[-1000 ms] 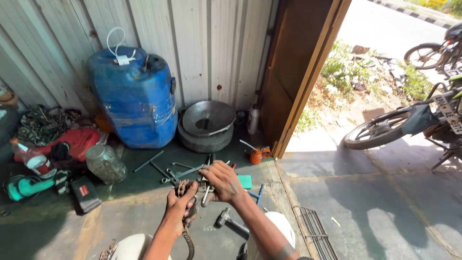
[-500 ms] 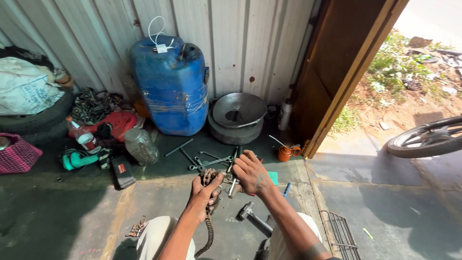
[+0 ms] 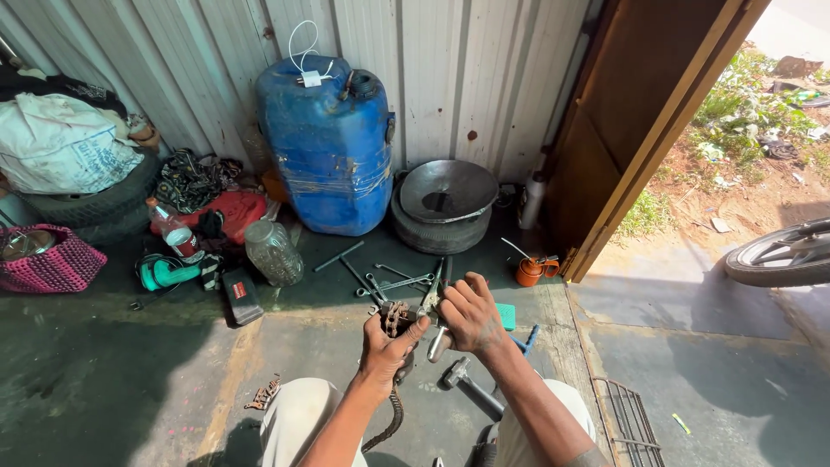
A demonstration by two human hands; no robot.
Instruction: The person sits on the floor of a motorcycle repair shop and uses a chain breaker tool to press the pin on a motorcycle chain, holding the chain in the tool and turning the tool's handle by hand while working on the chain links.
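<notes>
We hold a rusty chain (image 3: 394, 322) in our left hand (image 3: 386, 350), fingers closed around it above the concrete floor (image 3: 130, 380), its tail hanging down between our knees. Our right hand (image 3: 471, 313) grips pliers (image 3: 431, 298) at the chain's top end. Spanners (image 3: 389, 281) lie just beyond, before a blue drum (image 3: 328, 151).

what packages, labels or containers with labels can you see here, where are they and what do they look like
White tag: on top of the blue drum, small, rectangular, on a white cord.
Plastic bottle: left, by the red cloth, red band label, red cap.
Black box: floor left of the hands, flat, small red label.
White sack: far left on a tyre, faint blue print.
White bottle: by the door frame, slim.
</notes>
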